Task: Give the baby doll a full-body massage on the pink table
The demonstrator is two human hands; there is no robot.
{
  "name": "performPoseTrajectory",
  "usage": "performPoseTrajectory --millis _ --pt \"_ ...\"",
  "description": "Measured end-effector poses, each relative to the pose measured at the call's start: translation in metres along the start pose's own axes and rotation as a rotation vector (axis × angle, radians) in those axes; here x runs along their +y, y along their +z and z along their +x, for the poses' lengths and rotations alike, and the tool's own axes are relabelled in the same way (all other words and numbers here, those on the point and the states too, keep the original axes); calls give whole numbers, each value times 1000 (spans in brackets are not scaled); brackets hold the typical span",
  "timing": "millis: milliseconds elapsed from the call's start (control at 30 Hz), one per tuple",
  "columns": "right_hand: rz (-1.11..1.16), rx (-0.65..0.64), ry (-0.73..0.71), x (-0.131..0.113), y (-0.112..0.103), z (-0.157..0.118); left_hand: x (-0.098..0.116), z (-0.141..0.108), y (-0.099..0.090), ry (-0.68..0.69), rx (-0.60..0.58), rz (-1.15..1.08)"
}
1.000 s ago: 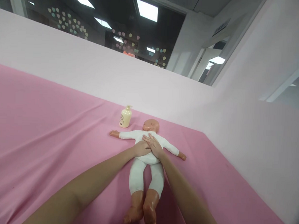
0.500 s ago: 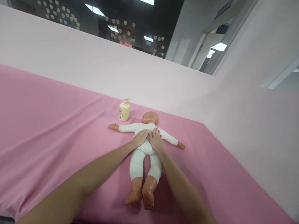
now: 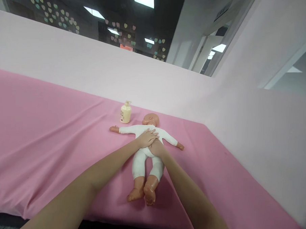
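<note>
A baby doll (image 3: 154, 166) with a white cloth body lies on the pink sheet, its head away from me, arms spread and feet toward me. Its head is turned to the left. My left hand (image 3: 146, 138) rests flat on the doll's torso, fingers stretched out and pointing to the upper right. Beside and partly beneath it, my right hand (image 3: 156, 147) lies on the doll's belly; its fingers are largely covered by the left hand. Neither hand grips anything. Left of the doll's head stands a cream pump bottle (image 3: 125, 113), upright.
The pink sheet (image 3: 53, 123) has folds on the left and ends at a near edge over something dark. A pale wall (image 3: 94, 71) runs along the back and right side. Above it is a window (image 3: 137, 12) with heart stickers and reflected ceiling lights.
My left hand has slid right and forward, and now overlaps my right hand, whose fingers were visible before. The doll and bottle hold their places, while the view has shifted slightly.
</note>
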State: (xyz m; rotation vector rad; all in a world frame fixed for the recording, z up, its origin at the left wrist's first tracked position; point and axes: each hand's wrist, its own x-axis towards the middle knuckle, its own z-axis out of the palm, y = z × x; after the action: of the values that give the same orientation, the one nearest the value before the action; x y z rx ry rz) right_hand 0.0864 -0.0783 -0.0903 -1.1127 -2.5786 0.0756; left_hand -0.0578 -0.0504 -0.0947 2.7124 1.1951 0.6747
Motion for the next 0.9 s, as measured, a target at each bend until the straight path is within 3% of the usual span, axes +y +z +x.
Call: performPoseTrajectory --millis 200,467,633,767,900 --pt "163 43 -120 4 -2 -10 -12 8 1 -1 -28 -42" --pt "453 67 56 3 -8 -18 -21 11 17 -144 63 7" --pt "438 153 172 5 0 -16 -17 9 24 -247 158 53" --pt "381 226 281 2 5 -16 -10 4 26 -433 227 31" --pt "291 308 331 -5 6 -14 1 -2 23 -670 201 28"
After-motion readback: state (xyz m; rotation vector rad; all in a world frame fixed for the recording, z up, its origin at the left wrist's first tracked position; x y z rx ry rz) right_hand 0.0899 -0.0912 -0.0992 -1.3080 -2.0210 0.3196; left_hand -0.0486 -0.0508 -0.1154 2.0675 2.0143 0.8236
